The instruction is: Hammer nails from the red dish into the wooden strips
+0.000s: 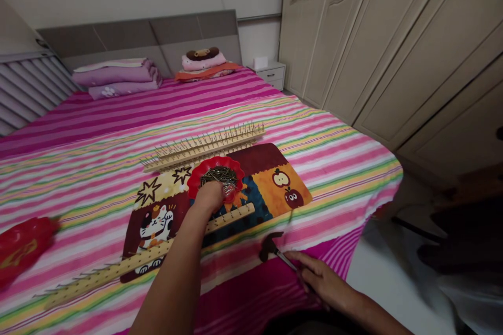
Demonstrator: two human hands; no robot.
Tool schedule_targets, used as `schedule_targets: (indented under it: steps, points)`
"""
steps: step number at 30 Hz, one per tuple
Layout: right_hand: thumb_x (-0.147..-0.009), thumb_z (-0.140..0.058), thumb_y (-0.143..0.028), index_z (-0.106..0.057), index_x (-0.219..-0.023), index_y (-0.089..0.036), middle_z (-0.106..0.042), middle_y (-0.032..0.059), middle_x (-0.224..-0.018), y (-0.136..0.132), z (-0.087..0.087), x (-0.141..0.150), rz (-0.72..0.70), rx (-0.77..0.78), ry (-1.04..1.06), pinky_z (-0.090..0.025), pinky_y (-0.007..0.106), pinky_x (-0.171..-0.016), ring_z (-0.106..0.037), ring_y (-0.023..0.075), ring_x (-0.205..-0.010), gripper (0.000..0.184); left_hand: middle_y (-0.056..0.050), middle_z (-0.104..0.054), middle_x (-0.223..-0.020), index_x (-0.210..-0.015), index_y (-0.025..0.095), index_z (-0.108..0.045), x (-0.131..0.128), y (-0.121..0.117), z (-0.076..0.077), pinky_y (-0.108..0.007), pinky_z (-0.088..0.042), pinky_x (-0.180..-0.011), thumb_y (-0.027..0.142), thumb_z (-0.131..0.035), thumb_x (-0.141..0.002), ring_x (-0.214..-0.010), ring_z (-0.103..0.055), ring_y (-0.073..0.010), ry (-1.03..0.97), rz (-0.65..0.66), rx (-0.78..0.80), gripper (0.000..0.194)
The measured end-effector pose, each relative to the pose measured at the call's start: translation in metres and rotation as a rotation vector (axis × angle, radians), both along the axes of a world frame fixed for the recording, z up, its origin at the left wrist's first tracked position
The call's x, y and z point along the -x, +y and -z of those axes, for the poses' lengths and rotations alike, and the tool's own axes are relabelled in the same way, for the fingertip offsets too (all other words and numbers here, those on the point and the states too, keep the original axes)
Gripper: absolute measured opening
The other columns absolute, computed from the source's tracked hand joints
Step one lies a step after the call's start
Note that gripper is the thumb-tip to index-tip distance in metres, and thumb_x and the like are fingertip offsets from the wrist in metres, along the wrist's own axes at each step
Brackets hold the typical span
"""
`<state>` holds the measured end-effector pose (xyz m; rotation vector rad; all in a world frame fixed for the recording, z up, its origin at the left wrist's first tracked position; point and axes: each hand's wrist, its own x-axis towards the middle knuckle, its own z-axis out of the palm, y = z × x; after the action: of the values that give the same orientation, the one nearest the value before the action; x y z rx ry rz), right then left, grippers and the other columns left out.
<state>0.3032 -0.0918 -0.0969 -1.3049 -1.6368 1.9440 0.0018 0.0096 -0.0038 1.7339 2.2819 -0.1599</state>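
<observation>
My left hand (211, 197) reaches over the near rim of a scalloped red bowl (192, 178) full of nails (220, 174). Its fingers are hidden in the bowl, so whether they grip a nail does not show. In my right hand (314, 273) is a hammer (272, 245), held by the handle with the head pointing away from me over the bed's near edge. A long wooden strip (106, 270) with rows of nails standing in it lies under my left forearm, across a patterned mat (293, 165). More nail-studded wooden strips (208, 146) lie behind the bowl.
A second red dish (25, 246) sits at the left on the striped bedspread (334, 167). Folded purple bedding (118, 76) and a pink pile (202, 63) rest by the headboard (157, 36). At the right stand a tall wardrobe (353, 47) and a white nightstand (271, 74).
</observation>
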Motion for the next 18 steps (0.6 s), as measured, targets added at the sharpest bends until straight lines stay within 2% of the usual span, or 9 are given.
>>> schedule_targets:
  steps: [4, 6, 9, 11, 13, 14, 18]
  points:
    - [-0.079, -0.044, -0.038, -0.057, -0.125, -0.016, -0.041, -0.0085, -0.049, -0.001, -0.001, 0.001, -0.015, 0.023, -0.003, -0.023, 0.017, -0.033, -0.032, 0.0072, -0.033, 0.053, -0.011, -0.071, -0.080, -0.073, 0.016, -0.067, 0.003, -0.004, -0.012, -0.025, -0.044, -0.067, 0.015, -0.050, -0.075, -0.076, -0.064, -0.0184, -0.018, 0.020, -0.025, 0.017]
    - [-0.079, -0.044, -0.037, -0.057, -0.125, -0.016, -0.043, -0.0079, -0.051, -0.001, 0.000, 0.000, -0.010, 0.014, -0.013, -0.024, 0.016, -0.033, -0.033, 0.0070, -0.035, 0.053, -0.007, -0.070, -0.078, -0.077, 0.017, -0.065, 0.010, -0.014, -0.024, -0.025, -0.043, -0.065, 0.020, -0.047, -0.078, -0.071, -0.062, -0.0162, -0.080, -0.028, -0.144, 0.018]
    - [-0.079, -0.044, -0.038, -0.055, -0.127, -0.017, -0.044, -0.0080, -0.053, -0.002, 0.003, -0.001, -0.003, 0.012, -0.033, -0.024, 0.016, -0.032, -0.034, 0.0069, -0.035, 0.054, -0.001, -0.064, -0.067, -0.075, 0.018, -0.062, 0.022, -0.041, -0.044, -0.024, -0.043, -0.060, 0.032, -0.053, -0.075, -0.062, -0.057, -0.0136, -0.395, -0.219, -0.501, 0.016]
    - [-0.080, -0.043, -0.039, -0.054, -0.128, -0.017, -0.042, -0.0085, -0.052, -0.002, 0.003, -0.001, -0.004, 0.016, -0.033, -0.023, 0.016, -0.032, -0.033, 0.0069, -0.034, 0.054, 0.001, -0.062, -0.063, -0.078, 0.017, -0.062, 0.023, -0.066, -0.050, -0.024, -0.044, -0.057, 0.038, -0.064, -0.065, -0.058, -0.056, -0.0128, -0.719, -0.369, -0.642, 0.025]
    - [-0.082, -0.043, -0.038, -0.054, -0.129, -0.016, -0.040, -0.0091, -0.051, -0.003, 0.002, 0.000, -0.009, 0.016, -0.029, -0.023, 0.016, -0.031, -0.032, 0.0069, -0.034, 0.053, 0.001, -0.063, -0.064, -0.085, 0.016, -0.063, 0.020, -0.091, -0.045, -0.026, -0.047, -0.056, 0.041, -0.073, -0.054, -0.057, -0.057, -0.0130, -1.010, -0.519, -0.667, 0.042]
    - [-0.082, -0.043, -0.038, -0.054, -0.129, -0.016, -0.040, -0.0091, -0.050, -0.003, 0.000, 0.000, -0.010, 0.013, -0.028, -0.023, 0.016, -0.031, -0.031, 0.0068, -0.034, 0.053, 0.000, -0.065, -0.066, -0.085, 0.015, -0.063, 0.016, -0.103, -0.039, -0.026, -0.048, -0.056, 0.042, -0.076, -0.049, -0.057, -0.058, -0.0129, -1.094, -0.586, -0.672, 0.047]
    - [-0.082, -0.046, -0.037, -0.054, -0.129, -0.017, -0.040, -0.0088, -0.051, -0.003, -0.004, 0.001, -0.016, 0.006, -0.032, -0.023, 0.015, -0.031, -0.033, 0.0066, -0.035, 0.052, -0.001, -0.067, -0.064, -0.075, 0.014, -0.065, 0.004, -0.134, -0.002, -0.026, -0.051, -0.061, 0.041, -0.079, -0.043, -0.059, -0.061, -0.0130, -1.178, -0.773, -0.724, 0.044]
